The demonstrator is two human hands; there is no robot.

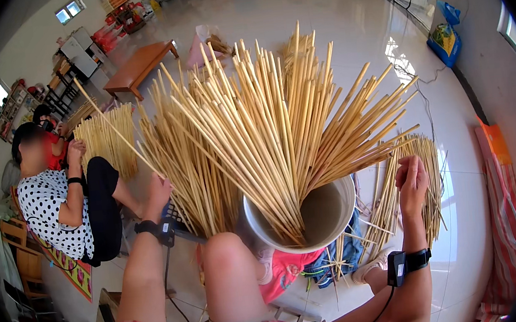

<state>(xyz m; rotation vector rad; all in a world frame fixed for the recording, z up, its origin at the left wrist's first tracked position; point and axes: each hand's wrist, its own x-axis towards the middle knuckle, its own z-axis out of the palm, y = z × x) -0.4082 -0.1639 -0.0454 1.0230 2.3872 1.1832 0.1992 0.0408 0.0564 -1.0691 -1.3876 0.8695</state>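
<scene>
A white bucket (pixel 339 212) stands between my knees, packed with a fan of long pale bamboo sticks (pixel 266 116). My left hand (pixel 156 197) is closed on one long thin stick (pixel 109 123) that slants up to the left, beside a second upright bundle of sticks (pixel 193 168). Over on the other side, my right hand (pixel 412 184) reaches into a loose bundle of sticks (pixel 425 162) leaning right of the bucket, fingers curled around a few of them. Each wrist wears a black band.
A person in a dotted top (pixel 49 205) sits at the left beside another stick bundle (pixel 108 139). A low wooden table (pixel 138 63) stands behind. A blue bag (pixel 445 37) sits by the right wall. Cloth (pixel 288 268) lies under the bucket on a glossy tile floor.
</scene>
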